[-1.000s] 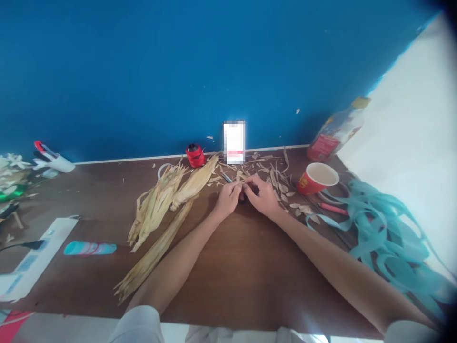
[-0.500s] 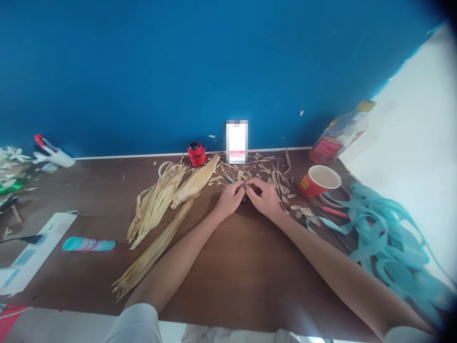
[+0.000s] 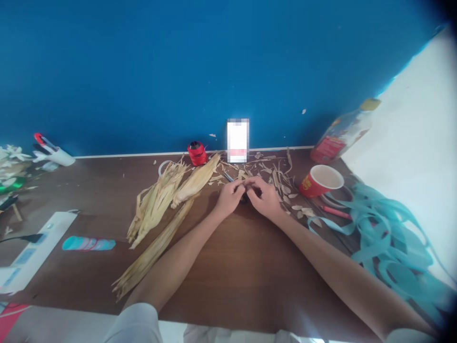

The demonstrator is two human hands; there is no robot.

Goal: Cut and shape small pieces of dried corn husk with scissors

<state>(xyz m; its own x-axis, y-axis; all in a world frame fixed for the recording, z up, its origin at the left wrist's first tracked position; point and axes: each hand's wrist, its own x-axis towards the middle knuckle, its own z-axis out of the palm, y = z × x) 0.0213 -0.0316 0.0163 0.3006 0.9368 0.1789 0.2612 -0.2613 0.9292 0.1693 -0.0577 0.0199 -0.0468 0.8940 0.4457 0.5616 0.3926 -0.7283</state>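
My left hand [image 3: 228, 198] and my right hand [image 3: 263, 196] meet fingertip to fingertip at the far middle of a brown table [image 3: 228, 276]. Both are curled round a small dark thing [image 3: 244, 196] pinched between them; I cannot make out what it is. Dried corn husks [image 3: 162, 202] lie in long bundles just left of my left hand. Small husk scraps [image 3: 282, 183] are scattered behind and to the right of my right hand. A thin metal tool [image 3: 227, 177] lies just beyond my left fingers.
A red paper cup [image 3: 319, 180], a red pen [image 3: 334, 213] and a plastic bottle [image 3: 342, 131] sit at the right, with a heap of teal ribbon [image 3: 387, 238]. A red spool [image 3: 196, 153] stands by the blue wall. At the left lie a white power strip [image 3: 32, 250] and a teal tube [image 3: 88, 244].
My hands stay together at the same spot, with only slight finger shifts on the small dark thing. The view has drifted a little.
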